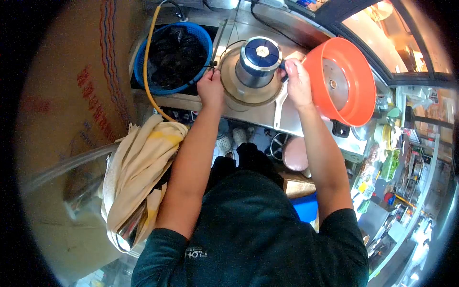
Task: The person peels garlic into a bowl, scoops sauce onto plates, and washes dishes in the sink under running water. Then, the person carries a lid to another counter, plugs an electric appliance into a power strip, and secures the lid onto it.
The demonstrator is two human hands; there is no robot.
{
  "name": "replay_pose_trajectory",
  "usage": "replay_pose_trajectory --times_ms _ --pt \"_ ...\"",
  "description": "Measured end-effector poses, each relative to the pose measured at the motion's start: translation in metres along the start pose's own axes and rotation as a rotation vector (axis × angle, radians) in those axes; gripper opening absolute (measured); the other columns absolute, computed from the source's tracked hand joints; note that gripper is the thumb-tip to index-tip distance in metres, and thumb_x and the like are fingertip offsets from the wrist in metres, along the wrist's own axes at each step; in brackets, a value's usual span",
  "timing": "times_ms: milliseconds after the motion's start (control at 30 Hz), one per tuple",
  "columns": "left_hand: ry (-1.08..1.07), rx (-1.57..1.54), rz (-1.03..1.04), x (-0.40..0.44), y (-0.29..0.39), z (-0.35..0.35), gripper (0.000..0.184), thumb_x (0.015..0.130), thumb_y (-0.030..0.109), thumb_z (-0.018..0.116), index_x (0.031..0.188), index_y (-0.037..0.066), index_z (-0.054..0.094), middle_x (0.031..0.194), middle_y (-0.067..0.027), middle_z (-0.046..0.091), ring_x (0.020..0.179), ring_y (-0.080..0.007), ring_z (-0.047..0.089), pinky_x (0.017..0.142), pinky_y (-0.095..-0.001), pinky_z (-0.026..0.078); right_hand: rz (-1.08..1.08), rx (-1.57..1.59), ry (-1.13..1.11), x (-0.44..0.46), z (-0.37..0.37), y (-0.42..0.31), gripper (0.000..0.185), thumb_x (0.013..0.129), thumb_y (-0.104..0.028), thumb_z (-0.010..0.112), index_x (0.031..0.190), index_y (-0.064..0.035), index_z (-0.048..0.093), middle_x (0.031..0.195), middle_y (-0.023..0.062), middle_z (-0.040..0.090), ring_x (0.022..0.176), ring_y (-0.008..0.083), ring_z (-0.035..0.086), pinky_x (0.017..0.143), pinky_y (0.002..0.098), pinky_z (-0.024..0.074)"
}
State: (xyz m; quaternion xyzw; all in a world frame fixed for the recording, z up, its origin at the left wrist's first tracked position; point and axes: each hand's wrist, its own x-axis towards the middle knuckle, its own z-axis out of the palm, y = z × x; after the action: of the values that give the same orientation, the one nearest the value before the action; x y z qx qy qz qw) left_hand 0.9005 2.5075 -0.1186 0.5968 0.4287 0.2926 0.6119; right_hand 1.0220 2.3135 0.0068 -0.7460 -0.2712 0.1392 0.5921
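A steel cylinder with a dark blue top (261, 55) and a gold hexagonal piece stands upright in front of me, on a round tan plate-like base (234, 91). My right hand (299, 85) is closed around the black handle at the cylinder's right side. To the left, my left hand (211, 87) pinches a thin black cord at the edge of the round base. Just right of my right hand, an orange bowl-shaped pan (359, 91) leans on its side, its steel disc with a centre hole facing me. A pale flat utensil (279, 106) lies between the cylinder and my right forearm.
A blue plastic basket (208, 40) lined with black plastic sits at the left, and a yellow hose (149, 71) runs past it. Tan cloth (143, 162) is draped beside my left arm. Cardboard (71, 119) rises at far left. Glass panes (377, 38) border the steel counter.
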Motion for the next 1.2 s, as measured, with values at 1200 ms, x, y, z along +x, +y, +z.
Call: replay_pose_trajectory --times_ms 1200 --pt "-0.182 -0.168 0.073 0.013 0.082 0.002 0.023 0.099 0.014 0.066 0.114 -0.002 0.072 0.099 -0.0036 0.073 0.086 -0.0102 0.064 0.079 -0.0246 0.05 -0.329 -0.311 0.203 -0.056 -0.054 0.02 0.041 0.099 -0.024 0.062 0.13 0.0011 0.056 0.128 0.022 0.06 0.111 0.0334 0.065 0.1 0.0376 0.0486"
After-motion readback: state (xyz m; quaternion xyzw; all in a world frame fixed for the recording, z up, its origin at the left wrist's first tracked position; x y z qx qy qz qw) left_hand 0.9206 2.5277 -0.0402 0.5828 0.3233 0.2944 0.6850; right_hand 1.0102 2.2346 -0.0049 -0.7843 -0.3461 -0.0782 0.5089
